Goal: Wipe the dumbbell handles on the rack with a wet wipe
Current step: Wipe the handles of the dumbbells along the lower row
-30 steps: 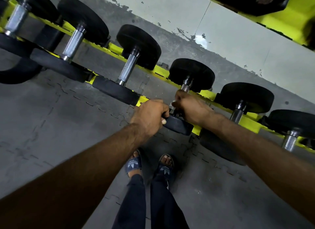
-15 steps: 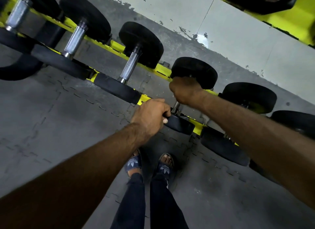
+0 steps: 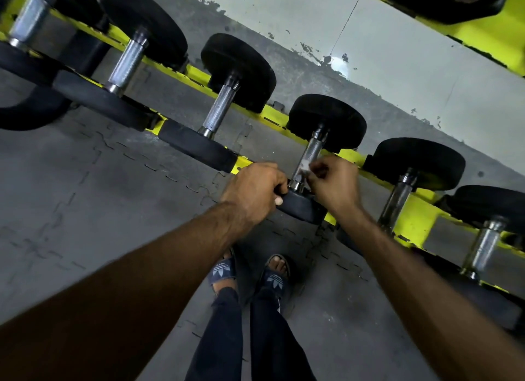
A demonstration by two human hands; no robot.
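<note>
Several black dumbbells with steel handles lie in a row on a yellow rack (image 3: 413,210). My left hand (image 3: 254,190) grips the near black head (image 3: 302,207) of the middle dumbbell. My right hand (image 3: 333,183) pinches a small white wet wipe (image 3: 304,167) against the lower part of that dumbbell's steel handle (image 3: 311,152). The handle's upper part is bare and runs up to the far head (image 3: 326,119).
More dumbbells sit on the rack to the left (image 3: 220,111) and to the right (image 3: 396,201). A yellow upper shelf (image 3: 483,34) crosses the top right. Grey interlocking floor mats (image 3: 99,196) lie below, with my sandalled feet (image 3: 247,270) close to the rack.
My right hand has slid down the handle from near the far head to its lower part, baring the upper steel. My left hand has stayed on the near head.
</note>
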